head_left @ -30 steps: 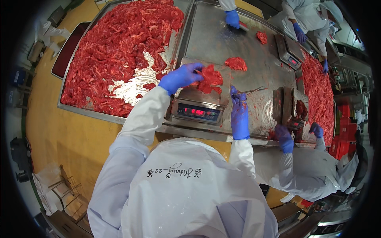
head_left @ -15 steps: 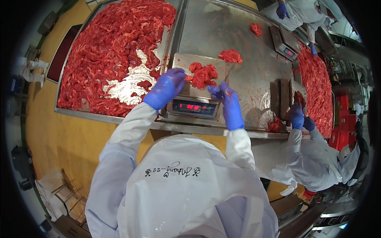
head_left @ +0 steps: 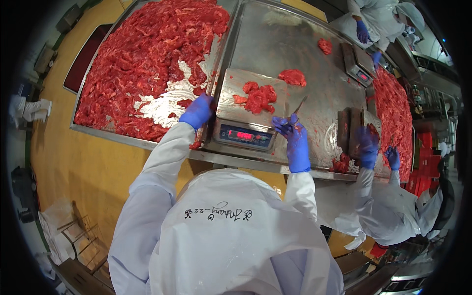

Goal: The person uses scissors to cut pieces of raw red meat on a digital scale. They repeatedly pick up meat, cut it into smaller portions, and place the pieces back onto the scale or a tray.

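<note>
My left hand (head_left: 196, 110), in a blue glove, is at the inner edge of the big left tray of raw red meat (head_left: 125, 59), left of a steel scale (head_left: 244, 136); its fingertips are unclear. On the scale's plate lies a small pile of meat (head_left: 259, 98). My right hand (head_left: 295, 145), also blue-gloved, is at the lower right of that plate, fingers curled round a slim metal cutting tool (head_left: 301, 104) pointing away from me. Another lump of meat (head_left: 292, 76) lies just beyond the plate on the steel worktop (head_left: 265, 39).
A co-worker's gloved hands (head_left: 368, 147) work at a second scale (head_left: 360, 123) on the right; another person (head_left: 373, 22) is at the far right. A third scale (head_left: 355, 66), a tray of meat (head_left: 392, 113), red crates (head_left: 427, 162) and a small lump (head_left: 324, 46) also show.
My left hand has left the meat on the plate and moved left and down toward the tray. The co-worker's hand at the top has gone from view.
</note>
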`<state>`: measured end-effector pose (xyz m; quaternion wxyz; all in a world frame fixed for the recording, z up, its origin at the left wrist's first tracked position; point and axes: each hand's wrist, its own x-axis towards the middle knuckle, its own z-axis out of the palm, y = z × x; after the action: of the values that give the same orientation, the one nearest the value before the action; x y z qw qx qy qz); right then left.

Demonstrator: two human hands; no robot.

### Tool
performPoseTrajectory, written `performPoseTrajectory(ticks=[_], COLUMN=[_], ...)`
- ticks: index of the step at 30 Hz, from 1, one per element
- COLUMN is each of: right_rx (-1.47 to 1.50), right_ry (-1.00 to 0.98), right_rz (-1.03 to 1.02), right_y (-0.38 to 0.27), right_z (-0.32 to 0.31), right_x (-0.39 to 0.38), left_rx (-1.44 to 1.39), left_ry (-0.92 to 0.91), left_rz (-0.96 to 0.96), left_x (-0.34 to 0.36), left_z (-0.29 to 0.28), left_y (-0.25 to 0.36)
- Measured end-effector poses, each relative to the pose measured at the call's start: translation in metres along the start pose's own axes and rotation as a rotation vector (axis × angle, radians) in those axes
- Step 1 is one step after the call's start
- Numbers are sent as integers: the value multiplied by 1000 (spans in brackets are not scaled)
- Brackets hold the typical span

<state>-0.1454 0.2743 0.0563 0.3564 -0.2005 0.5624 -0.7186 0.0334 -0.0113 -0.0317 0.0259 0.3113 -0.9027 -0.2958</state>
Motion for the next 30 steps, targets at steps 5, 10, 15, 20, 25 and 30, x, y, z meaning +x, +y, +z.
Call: performPoseTrajectory(ticks=[5, 10, 15, 20, 25, 30], right_rx=[-34, 40, -15, -16, -96, -313], right_ry=[52, 26, 122, 97, -81, -385], right_rz=[26, 48, 13, 60, 256, 594], right_y=[-9, 4, 7, 1, -3, 36], right_z=[-1, -8, -43, -28, 51, 37], right_x=[-2, 2, -33, -20, 34, 9], left_rx=[-554, -652, -425, -392, -122, -306], left_ry=[3, -61, 332, 297, 94, 151], left_rz=[97, 221, 97, 207, 336, 165], left_x=[-2, 17, -3, -10, 14, 10], left_z=[-86, -44, -78, -40, -5, -20], left_y=[79, 94, 31, 16, 78, 58])
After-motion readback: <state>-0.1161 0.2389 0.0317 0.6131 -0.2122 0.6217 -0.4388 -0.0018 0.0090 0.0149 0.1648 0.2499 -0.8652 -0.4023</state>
